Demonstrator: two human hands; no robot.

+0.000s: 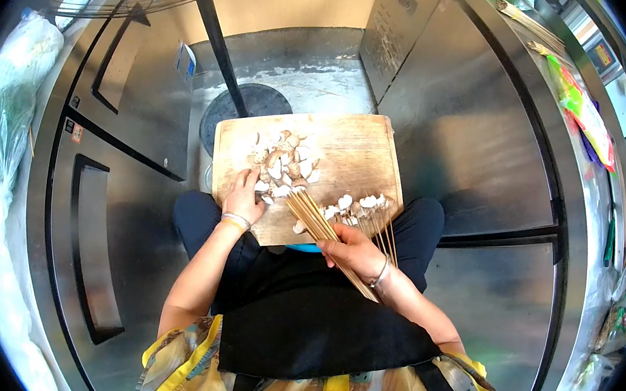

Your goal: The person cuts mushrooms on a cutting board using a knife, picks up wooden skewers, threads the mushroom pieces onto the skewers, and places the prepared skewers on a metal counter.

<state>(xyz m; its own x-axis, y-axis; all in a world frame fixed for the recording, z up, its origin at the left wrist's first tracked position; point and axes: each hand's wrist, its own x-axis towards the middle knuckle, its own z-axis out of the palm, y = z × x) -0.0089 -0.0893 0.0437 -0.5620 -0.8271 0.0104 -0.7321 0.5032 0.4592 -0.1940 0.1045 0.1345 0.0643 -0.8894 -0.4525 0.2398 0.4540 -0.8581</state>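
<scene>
A wooden cutting board (354, 147) lies across the person's lap. On its left half is a loose pile of cut mushrooms (287, 156), white and brown. My left hand (244, 198) rests at the board's left edge beside the pile, its fingertips near the lowest pieces; whether they hold a piece is hidden. My right hand (353, 250) is closed around a bundle of thin wooden skewers (311, 216), whose tips point up and left over the board. Just beyond that hand, skewered mushrooms (356, 208) lie at the board's right edge, their sticks pointing down.
Steel cabinets stand on the left (125, 172) and right (482, 136). Behind the board are a round black floor-fan base (261, 102) and its pole (219, 38). Plastic-wrapped greens (15, 110) lie on the left counter; a colourful packet (581, 111) lies on the right one.
</scene>
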